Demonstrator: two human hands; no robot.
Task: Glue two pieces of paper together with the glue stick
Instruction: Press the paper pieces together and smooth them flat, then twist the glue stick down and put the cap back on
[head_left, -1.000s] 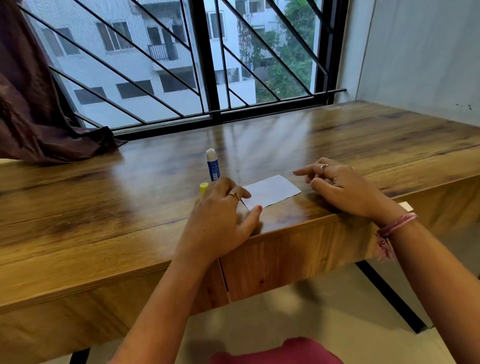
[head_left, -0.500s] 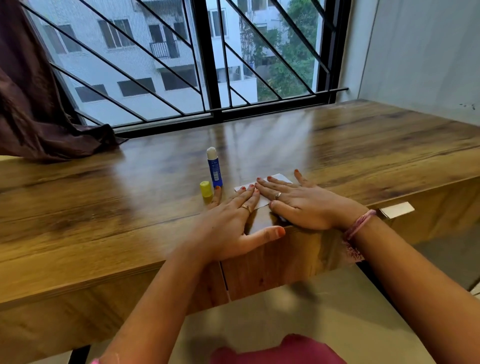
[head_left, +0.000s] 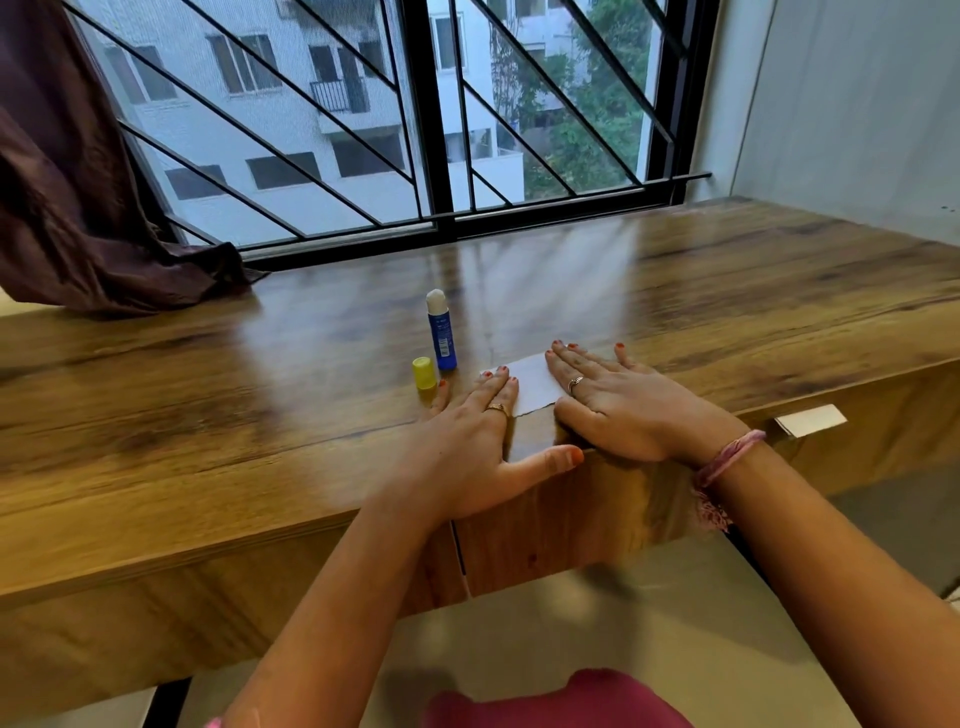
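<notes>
This looks like a room in an upper-floor flat. A long wooden desk (head_left: 727, 291) runs under a wide window (head_left: 363, 130) fitted with black diagonal grille bars (head_left: 291, 156). Beyond the window stand a white apartment block (head_left: 291, 93) and green trees (head_left: 587, 119). Left of the window a dark brown curtain (head_left: 67, 197) slumps onto the desk; right of it rises a plain pale wall (head_left: 857, 104).

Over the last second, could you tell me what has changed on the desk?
The right hand slid left onto the paper and now presses it flat beside the left hand. Nothing was picked up. The uncapped glue stick and its yellow cap stayed put.
</notes>
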